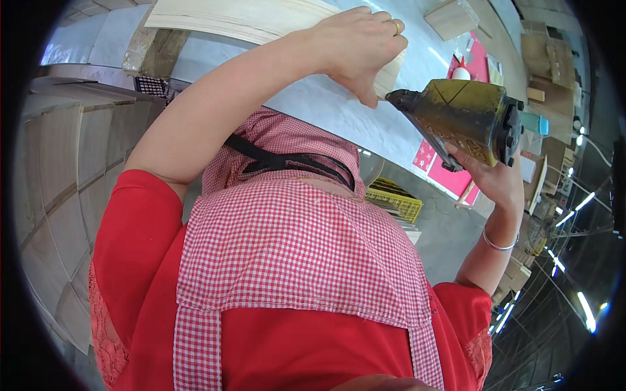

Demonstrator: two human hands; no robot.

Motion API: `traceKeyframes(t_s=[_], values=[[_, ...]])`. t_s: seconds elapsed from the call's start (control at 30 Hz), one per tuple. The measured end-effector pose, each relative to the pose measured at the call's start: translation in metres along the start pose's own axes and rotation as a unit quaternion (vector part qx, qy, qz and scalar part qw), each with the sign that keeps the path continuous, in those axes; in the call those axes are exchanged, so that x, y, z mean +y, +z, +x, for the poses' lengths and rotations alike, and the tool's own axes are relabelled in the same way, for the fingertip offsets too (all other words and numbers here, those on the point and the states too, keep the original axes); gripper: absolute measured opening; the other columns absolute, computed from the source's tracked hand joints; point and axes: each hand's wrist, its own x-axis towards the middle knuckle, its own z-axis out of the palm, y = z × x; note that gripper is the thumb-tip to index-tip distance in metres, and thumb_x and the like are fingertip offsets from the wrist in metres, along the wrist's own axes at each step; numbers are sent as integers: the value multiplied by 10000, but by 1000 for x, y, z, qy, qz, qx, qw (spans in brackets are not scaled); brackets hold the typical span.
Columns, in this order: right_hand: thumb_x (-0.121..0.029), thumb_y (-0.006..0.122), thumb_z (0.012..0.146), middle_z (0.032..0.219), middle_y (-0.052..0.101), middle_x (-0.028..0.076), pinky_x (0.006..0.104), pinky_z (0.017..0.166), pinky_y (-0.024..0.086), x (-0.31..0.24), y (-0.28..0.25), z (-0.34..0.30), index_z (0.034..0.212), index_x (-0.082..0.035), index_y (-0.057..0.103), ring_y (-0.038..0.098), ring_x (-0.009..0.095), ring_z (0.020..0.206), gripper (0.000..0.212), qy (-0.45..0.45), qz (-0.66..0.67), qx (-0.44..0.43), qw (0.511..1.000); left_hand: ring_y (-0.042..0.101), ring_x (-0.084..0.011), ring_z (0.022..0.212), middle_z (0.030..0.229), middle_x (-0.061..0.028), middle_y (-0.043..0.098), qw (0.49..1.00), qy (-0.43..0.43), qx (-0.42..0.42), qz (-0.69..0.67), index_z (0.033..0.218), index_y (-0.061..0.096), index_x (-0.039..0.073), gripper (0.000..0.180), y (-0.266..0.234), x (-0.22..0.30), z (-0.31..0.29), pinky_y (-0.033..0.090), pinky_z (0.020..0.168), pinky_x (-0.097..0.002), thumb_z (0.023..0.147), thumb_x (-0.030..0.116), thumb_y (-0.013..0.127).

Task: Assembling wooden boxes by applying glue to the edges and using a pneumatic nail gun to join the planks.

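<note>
A pale wooden board [241, 18] reaches across the far side of the worktable. My left hand [362, 49], a ring on one finger, is closed over the right end of the board, its thumb pointing down toward me. On the right, my right hand [486, 177] grips a worn yellow and black air nail gun [460, 116] from below. The gun's narrow nose points left and meets the board's end close to my left thumb; whether it presses on the wood I cannot tell. Most of my right fingers are hidden behind the gun's body.
The marbled white tabletop [306, 104] has a pink patterned sheet [450, 171] at its right. A white bottle with a red tip [461, 72] stands past the gun. A wooden block [451, 18] lies far right. Below is a yellow crate [396, 199]; stacked panels [59, 150] stand left.
</note>
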Motion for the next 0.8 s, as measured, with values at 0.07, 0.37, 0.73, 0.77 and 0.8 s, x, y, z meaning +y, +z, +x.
traceKeyframes(t_s=[0.07,0.37,0.73,0.77,0.8], values=[[19,796,801,1099,717,112,325,847,549,6,-4,-1,1158,49,627,681,180,974,396,-26,-59,-26,998,549,-276,1143,1188,-154,597,1000,-1,-6,-6,1152,619,5,784,-2,1,1,440,938,-371,541,413,891],[-33,819,795,1070,727,98,324,852,539,-9,-10,15,1153,27,645,676,165,951,403,-14,-50,18,998,544,-303,1171,1104,-180,635,998,-43,3,45,1094,617,-32,786,-3,4,-8,370,1068,-480,588,525,843],[-92,815,820,1061,732,89,314,837,534,1,-16,50,1139,22,656,669,154,937,374,4,-6,39,999,579,-302,1129,1006,-162,666,998,-58,-28,3,1043,632,-24,760,-9,4,-5,335,1105,-520,582,545,835],[-92,815,820,1061,732,89,314,837,534,1,-16,51,1139,22,656,669,154,937,374,4,-5,38,999,579,-302,1129,1006,-162,666,998,-58,-28,3,1043,632,-24,760,-8,4,-5,335,1105,-520,582,545,835],[-93,814,821,1062,732,89,313,837,534,2,-17,53,1140,21,657,670,154,939,373,-4,-15,28,999,579,-301,1128,1003,-161,666,998,-58,-24,2,1042,633,-23,757,-8,4,-6,335,1106,-517,581,543,836]])
